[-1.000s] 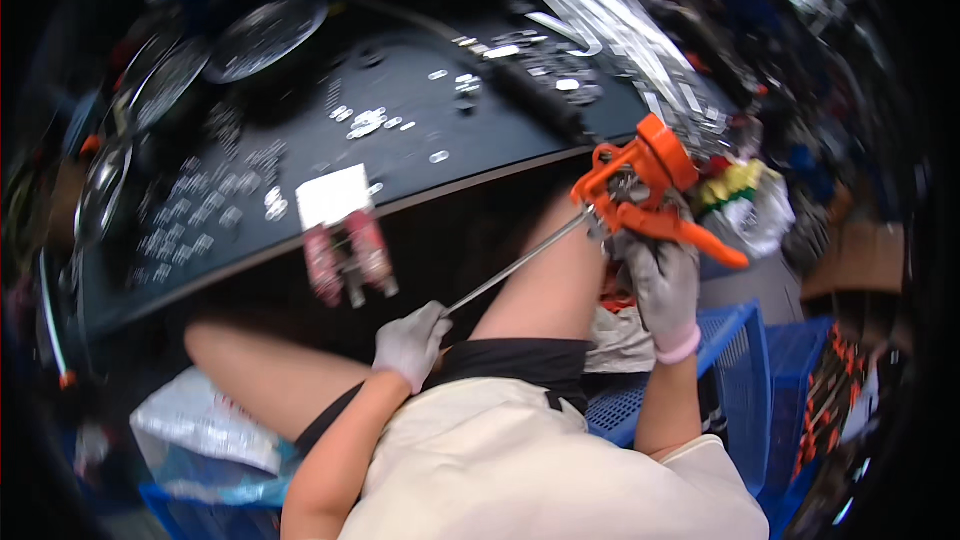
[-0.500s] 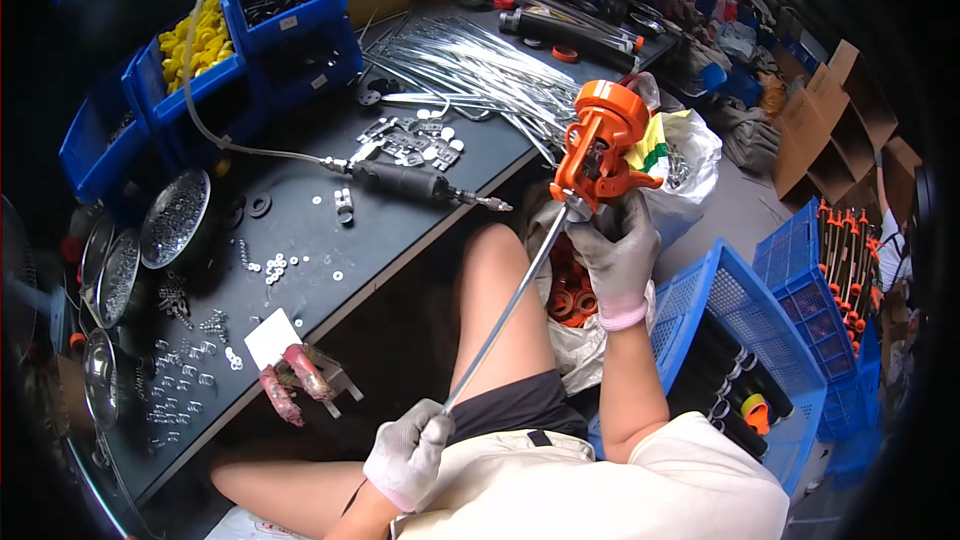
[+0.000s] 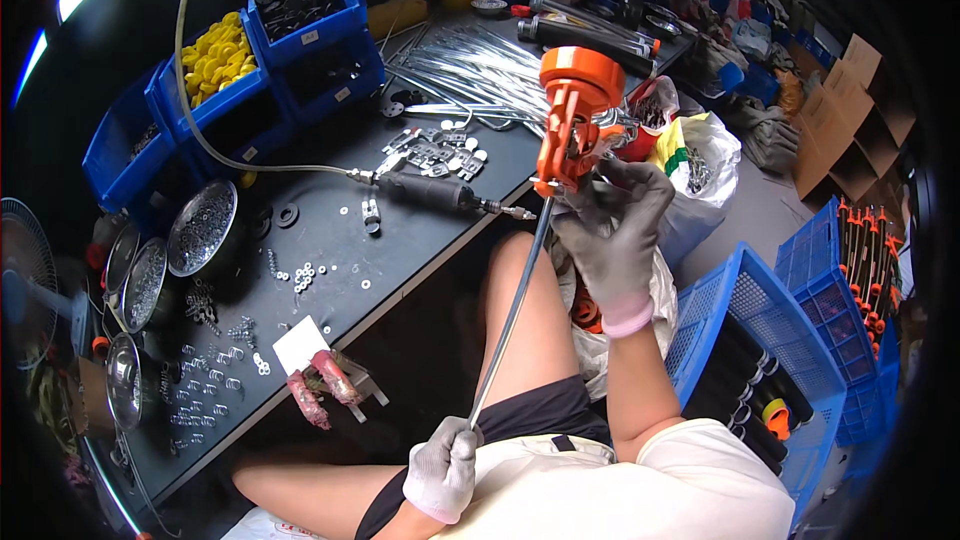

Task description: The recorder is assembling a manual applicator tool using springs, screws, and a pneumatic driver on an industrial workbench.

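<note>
An orange caulking gun handle point(image 3: 567, 120) with a round collar at its top is held up over my right thigh. From it a long thin metal rod point(image 3: 515, 315) slants down toward my waist. My left hand point(image 3: 442, 468), in a grey-white glove, is closed around the rod's lower end. Gloved as well, my right hand point(image 3: 622, 240) grips the handle from its right and lower side, with fingers bent; the handle partly hides the fingertips. Below that hand, orange rings point(image 3: 586, 312) show in a white sack point(image 3: 655, 325).
On the dark bench point(image 3: 390, 245) lie an air screwdriver point(image 3: 425, 192), many metal rods point(image 3: 480, 65), metal clips point(image 3: 430, 152) and small springs. Blue bins point(image 3: 320, 35) and metal bowls point(image 3: 203, 227) line its left. A blue crate point(image 3: 740, 270) with black tubes stands at my right.
The orange handle has turned on its upright axis and shifted left, with the rod now steeper. My right hand has changed its hold, fingers higher. The whole view has shifted slightly.
</note>
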`<state>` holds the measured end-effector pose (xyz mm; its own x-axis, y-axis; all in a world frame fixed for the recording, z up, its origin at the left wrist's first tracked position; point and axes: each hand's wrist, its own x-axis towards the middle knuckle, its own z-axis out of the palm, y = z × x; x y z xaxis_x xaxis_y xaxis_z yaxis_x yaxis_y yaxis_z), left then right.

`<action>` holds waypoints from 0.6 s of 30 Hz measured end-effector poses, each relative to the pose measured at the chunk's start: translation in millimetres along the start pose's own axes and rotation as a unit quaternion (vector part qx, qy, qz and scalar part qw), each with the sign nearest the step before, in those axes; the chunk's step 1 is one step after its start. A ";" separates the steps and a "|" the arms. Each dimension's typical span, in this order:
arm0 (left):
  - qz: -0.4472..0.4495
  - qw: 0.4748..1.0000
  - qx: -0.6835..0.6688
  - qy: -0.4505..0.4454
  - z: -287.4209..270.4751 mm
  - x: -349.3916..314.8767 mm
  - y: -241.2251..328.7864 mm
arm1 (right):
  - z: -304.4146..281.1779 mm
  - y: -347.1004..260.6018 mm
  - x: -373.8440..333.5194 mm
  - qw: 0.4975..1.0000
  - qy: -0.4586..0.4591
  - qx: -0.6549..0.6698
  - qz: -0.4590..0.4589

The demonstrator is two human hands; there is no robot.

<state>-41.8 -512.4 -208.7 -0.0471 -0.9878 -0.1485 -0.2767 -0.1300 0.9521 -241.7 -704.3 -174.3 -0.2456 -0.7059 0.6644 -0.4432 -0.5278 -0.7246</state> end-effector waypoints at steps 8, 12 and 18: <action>0.021 0.998 -0.046 -0.029 9.4 -8.3 -17.8 | 31.0 -9.3 7.7 0.861 -0.146 0.473 0.117; 0.007 0.994 -0.098 -0.040 12.1 -8.7 -23.9 | 32.2 -3.7 -2.9 0.888 -0.133 0.433 0.086; -0.018 0.972 -0.219 -0.079 13.9 -11.3 -27.5 | 23.0 -24.5 -7.0 0.917 -0.089 0.380 0.079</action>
<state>-46.9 -496.5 -236.9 -0.2022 -0.9608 -0.1897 0.1521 -0.2222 0.9631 -209.3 -697.2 -165.4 -0.0812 -0.8317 0.5493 0.3323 -0.5422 -0.7718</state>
